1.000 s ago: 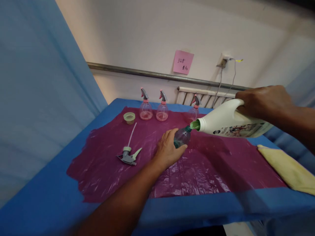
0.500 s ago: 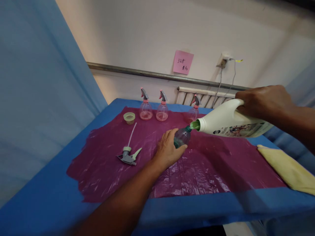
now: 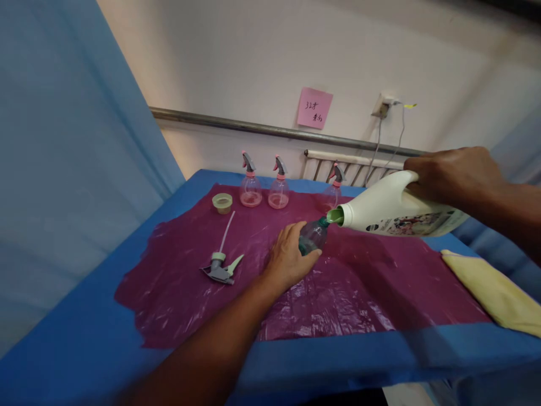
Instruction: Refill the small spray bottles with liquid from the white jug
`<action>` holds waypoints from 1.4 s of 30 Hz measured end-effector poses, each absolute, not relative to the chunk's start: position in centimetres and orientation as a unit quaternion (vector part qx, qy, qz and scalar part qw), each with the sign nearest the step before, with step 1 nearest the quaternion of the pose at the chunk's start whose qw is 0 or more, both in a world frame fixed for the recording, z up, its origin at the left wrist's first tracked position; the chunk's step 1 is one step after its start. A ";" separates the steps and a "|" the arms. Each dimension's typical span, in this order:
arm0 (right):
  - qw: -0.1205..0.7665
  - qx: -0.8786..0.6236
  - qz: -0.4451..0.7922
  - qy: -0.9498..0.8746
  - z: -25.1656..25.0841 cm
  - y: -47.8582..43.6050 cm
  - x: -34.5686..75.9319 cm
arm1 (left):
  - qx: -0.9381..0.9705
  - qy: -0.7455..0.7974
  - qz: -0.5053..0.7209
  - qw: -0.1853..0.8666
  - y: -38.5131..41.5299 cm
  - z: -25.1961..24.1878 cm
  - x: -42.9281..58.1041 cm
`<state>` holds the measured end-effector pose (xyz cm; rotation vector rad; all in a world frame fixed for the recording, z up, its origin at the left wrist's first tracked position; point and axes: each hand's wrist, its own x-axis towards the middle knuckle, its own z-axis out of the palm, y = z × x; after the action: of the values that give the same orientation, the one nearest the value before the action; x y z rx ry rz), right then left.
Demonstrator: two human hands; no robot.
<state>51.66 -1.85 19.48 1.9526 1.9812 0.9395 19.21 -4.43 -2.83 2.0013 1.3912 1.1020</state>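
Note:
My left hand [image 3: 291, 254] is wrapped round a clear bottle [image 3: 313, 235] with a green neck, tilted to the right over a purple plastic sheet [image 3: 181, 270]. My right hand [image 3: 456, 175] grips the handle of a large cream jug [image 3: 380, 206], tipped nearly on its side. The green spout of the jug meets the bottle's neck; any liquid passing between them is too small to make out. Left of my left hand lies a grey and pale green spray head [image 3: 218, 270] with its tube pointing up. A pale green cap [image 3: 222, 203] stands behind it.
Three spray bottles with pink collars, one at the left [image 3: 250, 189], one beside it [image 3: 279, 190] and one behind the jug's spout [image 3: 332, 194], stand at the back. A yellow cloth [image 3: 492, 290] lies at the right. The table [image 3: 97, 304] is covered in blue.

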 end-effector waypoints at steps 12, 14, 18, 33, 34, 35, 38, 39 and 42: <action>0.089 0.653 0.320 0.681 19.5 -1.7 51.8 | 0.727 0.505 0.403 0.232 -4.4 -3.0 19.2; 0.089 0.651 0.320 0.683 19.6 -1.8 51.7 | 0.726 0.507 0.403 0.232 -4.4 -3.1 19.2; 0.096 0.654 0.318 0.680 19.7 -1.8 51.6 | 0.728 0.504 0.406 0.228 -4.3 -3.1 19.2; 0.094 0.650 0.323 0.681 19.7 -2.0 51.5 | 0.727 0.501 0.410 0.231 -4.4 -3.2 19.2; 0.094 0.651 0.322 0.681 19.7 -2.0 51.4 | 0.727 0.500 0.410 0.230 -4.4 -3.2 19.2; 0.096 0.652 0.322 0.680 19.8 -2.0 51.3 | 0.728 0.500 0.409 0.229 -4.4 -3.1 19.2; 0.107 0.655 0.322 0.675 19.8 -1.9 51.3 | 0.728 0.503 0.406 0.228 -4.4 -3.0 19.2; 0.110 0.656 0.322 0.674 19.8 -1.9 51.4 | 0.728 0.504 0.405 0.229 -4.5 -2.9 19.2; 0.114 0.657 0.317 0.674 19.8 -1.9 51.5 | 0.727 0.505 0.403 0.233 -4.5 -2.9 19.2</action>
<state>51.52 -1.91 19.77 1.9269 1.9781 0.9302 19.18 -4.50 -2.86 1.9958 1.3873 1.1063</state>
